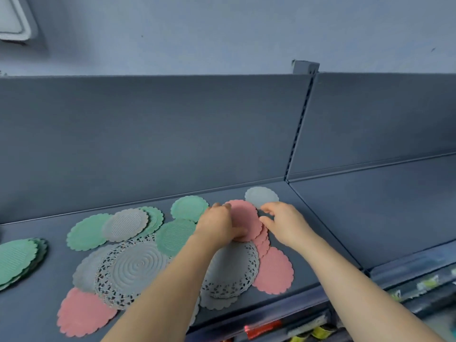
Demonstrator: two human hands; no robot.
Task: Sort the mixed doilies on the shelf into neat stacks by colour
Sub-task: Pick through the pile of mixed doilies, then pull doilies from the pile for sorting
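Grey-blue shelf (308, 230) is running across the lower half of the frame, doilies spread over its left and centre.
Two large white lace doilies are lying lower centre: one (138, 267) in full view, the other (234, 267) partly hidden under the left forearm.
Green stack (17, 260) is sitting at the far left edge, apart from the mix.
Loose green doilies (86, 233) are overlapping behind the lace ones, a small ribbed white doily (125, 224) lying on top of two of them.
Single pink doilies are lying lower left (84, 314) and lower right (274, 270).
Fanned pink stack (244, 218) is sitting centre frame, between the two hands.
Plain white doily (261, 196) is lying just behind it.
Left hand (217, 225) is gripping the pink stack's left side, thumb on top, fingers curling over the far edge.
Right hand (283, 223) is sitting at the stack's right edge, thumb and fingers curved in a narrow C; can't tell if it's actually pinching.
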